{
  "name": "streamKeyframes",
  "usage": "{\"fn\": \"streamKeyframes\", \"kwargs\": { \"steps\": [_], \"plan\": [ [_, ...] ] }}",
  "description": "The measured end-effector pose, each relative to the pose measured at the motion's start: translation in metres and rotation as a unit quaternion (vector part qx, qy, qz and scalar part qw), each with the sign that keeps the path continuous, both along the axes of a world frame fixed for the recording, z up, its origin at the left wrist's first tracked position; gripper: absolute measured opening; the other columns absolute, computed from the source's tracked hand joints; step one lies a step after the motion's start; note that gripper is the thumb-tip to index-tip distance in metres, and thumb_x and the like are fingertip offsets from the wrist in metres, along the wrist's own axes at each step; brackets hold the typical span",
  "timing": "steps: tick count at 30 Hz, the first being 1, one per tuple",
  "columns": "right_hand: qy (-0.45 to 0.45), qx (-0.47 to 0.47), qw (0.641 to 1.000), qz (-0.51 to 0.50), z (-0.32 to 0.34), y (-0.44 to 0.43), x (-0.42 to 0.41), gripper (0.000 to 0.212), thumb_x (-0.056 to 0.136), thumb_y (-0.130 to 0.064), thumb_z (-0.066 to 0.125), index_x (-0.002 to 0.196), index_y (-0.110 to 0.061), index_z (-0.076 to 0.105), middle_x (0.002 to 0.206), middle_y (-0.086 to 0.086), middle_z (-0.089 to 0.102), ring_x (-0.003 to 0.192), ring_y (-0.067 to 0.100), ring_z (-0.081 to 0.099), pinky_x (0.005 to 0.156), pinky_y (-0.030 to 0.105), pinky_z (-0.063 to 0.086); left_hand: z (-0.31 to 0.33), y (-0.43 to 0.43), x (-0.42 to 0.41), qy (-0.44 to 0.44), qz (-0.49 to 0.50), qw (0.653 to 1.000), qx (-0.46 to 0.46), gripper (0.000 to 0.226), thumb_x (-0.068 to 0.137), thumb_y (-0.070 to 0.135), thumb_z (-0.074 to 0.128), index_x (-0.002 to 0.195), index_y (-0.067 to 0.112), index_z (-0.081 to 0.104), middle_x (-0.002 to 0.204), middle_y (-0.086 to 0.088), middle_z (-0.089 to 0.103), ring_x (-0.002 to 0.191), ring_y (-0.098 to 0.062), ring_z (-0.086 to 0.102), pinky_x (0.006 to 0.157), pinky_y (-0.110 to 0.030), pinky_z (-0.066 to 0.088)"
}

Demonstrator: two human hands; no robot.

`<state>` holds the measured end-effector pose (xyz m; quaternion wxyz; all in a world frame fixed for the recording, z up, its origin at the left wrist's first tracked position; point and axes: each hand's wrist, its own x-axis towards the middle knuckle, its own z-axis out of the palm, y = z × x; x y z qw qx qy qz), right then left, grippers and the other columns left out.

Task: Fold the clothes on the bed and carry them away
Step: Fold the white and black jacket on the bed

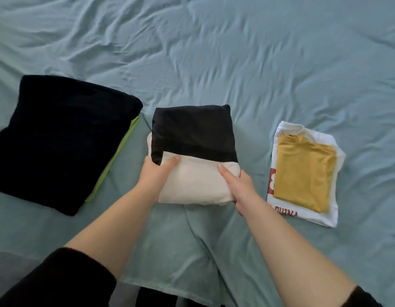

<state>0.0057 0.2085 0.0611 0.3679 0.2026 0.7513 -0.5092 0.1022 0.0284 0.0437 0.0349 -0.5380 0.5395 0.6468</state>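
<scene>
A folded stack sits in the middle of the bed: a black garment (pixel 195 131) on top of a cream-white garment (pixel 198 182). My left hand (pixel 155 171) grips the stack's left side, thumb on top of the white cloth and fingers tucked beneath. My right hand (pixel 238 185) grips the right side the same way, thumb lying on top. To the left lies a large folded dark navy garment (pixel 59 138) over a lime-green one (pixel 116 158). To the right, a folded mustard-yellow top (pixel 305 171) rests on a folded white shirt with red print (pixel 325 216).
The teal bedsheet (pixel 236 63) is wrinkled and stretches far behind the stacks. The bed's near edge (pixel 161 291) runs along the bottom, with a grey floor and something dark below it. My dark sleeves frame both lower corners.
</scene>
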Motion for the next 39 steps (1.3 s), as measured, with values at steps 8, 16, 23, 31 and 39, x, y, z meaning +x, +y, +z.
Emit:
{"fn": "streamKeyframes", "kwargs": {
  "steps": [8,16,23,31,39],
  "plan": [
    [0.097,0.026,0.99,-0.102,0.037,0.119,0.026,0.018,0.081,-0.032,0.075,0.093,-0.02,0.068,0.089,-0.01,0.071,0.079,0.002,0.066,0.066,0.019,0.054,0.037,0.11,-0.015,0.049,-0.087,0.995,-0.001,0.054,0.063,0.057,0.073,0.111,0.036,0.057,0.105,0.014,0.069,0.099,-0.011,0.065,0.084,-0.036,0.053],
    [0.221,0.05,0.965,-0.129,0.047,0.247,-0.06,0.027,0.077,-0.046,0.075,0.092,-0.025,0.068,0.087,-0.012,0.074,0.083,0.003,0.069,0.074,0.027,0.055,0.047,0.224,-0.119,0.117,-0.136,0.984,-0.021,0.051,0.062,0.06,0.076,0.106,0.038,0.06,0.099,0.016,0.072,0.092,-0.007,0.069,0.082,-0.037,0.056],
    [0.107,0.15,0.982,-0.037,-0.05,0.306,-0.116,0.054,0.081,-0.048,0.07,0.121,-0.016,0.054,0.119,0.002,0.064,0.113,0.025,0.06,0.096,0.038,0.047,-0.038,0.289,-0.174,-0.018,-0.191,0.979,-0.061,0.075,0.074,0.055,0.073,0.133,0.024,0.039,0.124,0.001,0.059,0.109,-0.022,0.058,0.09,-0.036,0.046],
    [0.517,0.305,0.751,0.276,-0.032,0.301,-0.133,0.066,0.095,-0.054,0.036,0.153,-0.032,0.014,0.159,0.003,0.021,0.146,0.022,0.017,0.116,0.048,0.008,-0.001,0.321,-0.176,0.095,-0.396,0.654,-0.637,0.07,0.094,0.048,0.036,0.154,0.036,0.003,0.163,-0.001,0.005,0.15,-0.021,0.005,0.118,-0.047,-0.005],
    [0.166,0.279,0.913,0.246,-0.077,0.325,-0.214,0.069,0.096,-0.063,0.024,0.148,-0.019,0.032,0.156,0.006,0.029,0.144,0.028,0.023,0.113,0.048,0.022,-0.06,0.261,-0.225,-0.119,-0.63,0.662,-0.389,0.072,0.081,0.081,0.005,0.138,0.053,-0.029,0.157,0.007,-0.031,0.143,-0.013,-0.03,0.117,-0.055,-0.006]
  ]
}}
